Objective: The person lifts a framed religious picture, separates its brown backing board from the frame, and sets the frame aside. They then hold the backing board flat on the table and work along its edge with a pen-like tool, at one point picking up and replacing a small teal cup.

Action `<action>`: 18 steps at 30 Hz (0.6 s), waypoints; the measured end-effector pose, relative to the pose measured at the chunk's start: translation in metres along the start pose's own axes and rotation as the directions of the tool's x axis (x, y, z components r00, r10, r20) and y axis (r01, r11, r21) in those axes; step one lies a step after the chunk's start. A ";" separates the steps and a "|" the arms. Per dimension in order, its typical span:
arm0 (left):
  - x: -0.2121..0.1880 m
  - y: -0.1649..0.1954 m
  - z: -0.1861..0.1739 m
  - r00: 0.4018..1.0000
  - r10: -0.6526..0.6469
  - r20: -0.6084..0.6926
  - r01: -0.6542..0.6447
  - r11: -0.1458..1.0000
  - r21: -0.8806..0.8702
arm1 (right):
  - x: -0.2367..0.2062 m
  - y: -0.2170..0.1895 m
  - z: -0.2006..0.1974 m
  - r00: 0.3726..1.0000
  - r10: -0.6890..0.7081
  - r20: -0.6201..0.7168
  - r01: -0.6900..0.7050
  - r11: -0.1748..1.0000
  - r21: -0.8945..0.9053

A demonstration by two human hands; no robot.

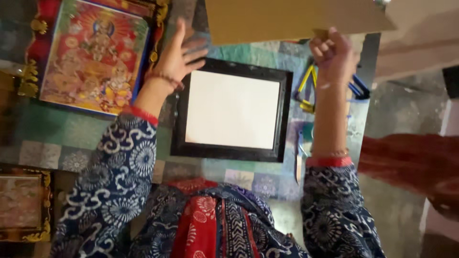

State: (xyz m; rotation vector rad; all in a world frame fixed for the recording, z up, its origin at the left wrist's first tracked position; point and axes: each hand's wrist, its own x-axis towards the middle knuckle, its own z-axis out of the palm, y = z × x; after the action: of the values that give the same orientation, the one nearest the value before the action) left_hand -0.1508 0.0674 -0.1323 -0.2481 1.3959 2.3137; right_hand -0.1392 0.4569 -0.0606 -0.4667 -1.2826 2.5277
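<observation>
Right hand (331, 48) seemingly gripping cardboard sheet (291, 16) edge above black frame (233, 113)

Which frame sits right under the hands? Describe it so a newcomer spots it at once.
Start at the patchwork cloth that covers the work surface. At its middle, below the brown cardboard sheet that the right hand grips, lies the black frame; the left hand is open just above its corner. Unlike the colourful gold-edged picture beside it, its centre is blank white.
</observation>
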 end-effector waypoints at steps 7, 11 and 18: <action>-0.016 -0.021 0.074 0.947 0.293 0.134 -0.293 0.956 -0.022 | -0.148 -0.062 -0.024 0.978 -0.100 0.183 0.136 0.970 -0.200; -0.038 -0.034 0.058 0.906 0.414 0.092 -0.423 0.894 0.145 | -0.189 -0.062 -0.048 0.974 -0.017 0.227 0.066 0.976 -0.208; -0.101 -0.012 0.017 0.896 0.422 0.142 -0.429 0.903 0.023 | -0.205 -0.075 -0.109 0.996 0.044 0.071 -0.039 0.996 -0.076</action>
State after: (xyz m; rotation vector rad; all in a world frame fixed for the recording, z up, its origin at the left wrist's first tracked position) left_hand -0.0542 0.0610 -0.0972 0.2550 1.5639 2.5713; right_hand 0.0983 0.5025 -0.0268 -0.4249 -1.4125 2.5599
